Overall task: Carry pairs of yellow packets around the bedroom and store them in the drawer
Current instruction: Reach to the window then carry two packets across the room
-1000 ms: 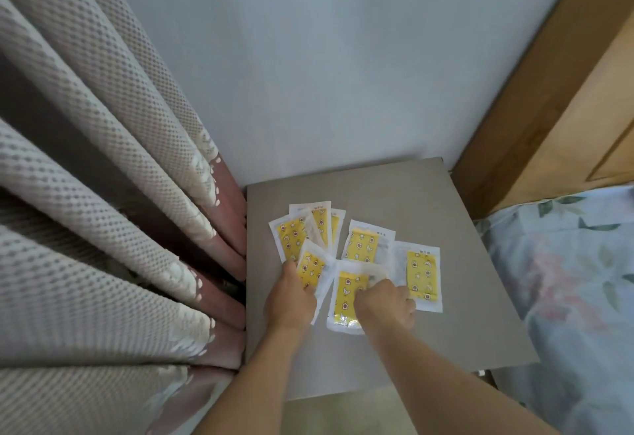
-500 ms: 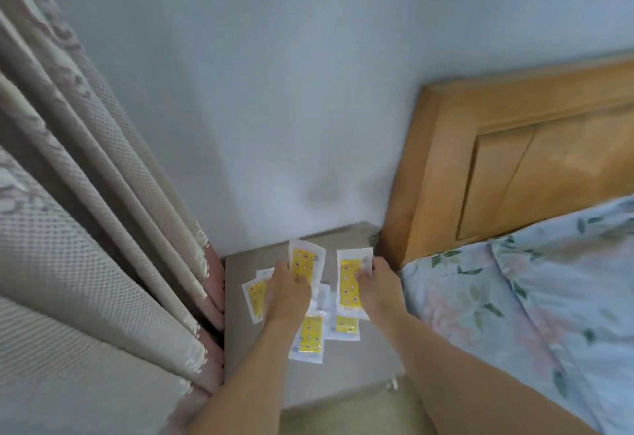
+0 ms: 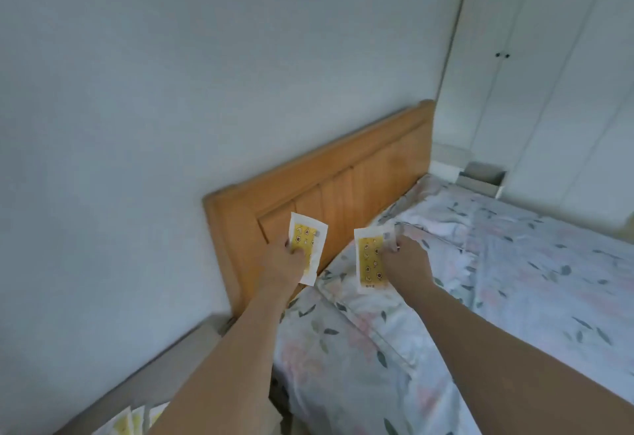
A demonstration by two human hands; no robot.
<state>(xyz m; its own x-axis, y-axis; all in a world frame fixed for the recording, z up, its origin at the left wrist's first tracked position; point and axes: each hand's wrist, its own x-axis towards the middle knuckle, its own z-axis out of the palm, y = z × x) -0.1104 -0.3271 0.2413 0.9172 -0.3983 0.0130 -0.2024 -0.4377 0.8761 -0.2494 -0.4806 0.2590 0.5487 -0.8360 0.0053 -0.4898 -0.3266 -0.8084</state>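
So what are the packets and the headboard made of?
The packets look like thin white plastic or paper film with a yellow printed middle; they hang flat from each hand's pinch. Which one, I cannot tell. The headboard looks like wood, orange-brown with a smooth finish and panel grooves.
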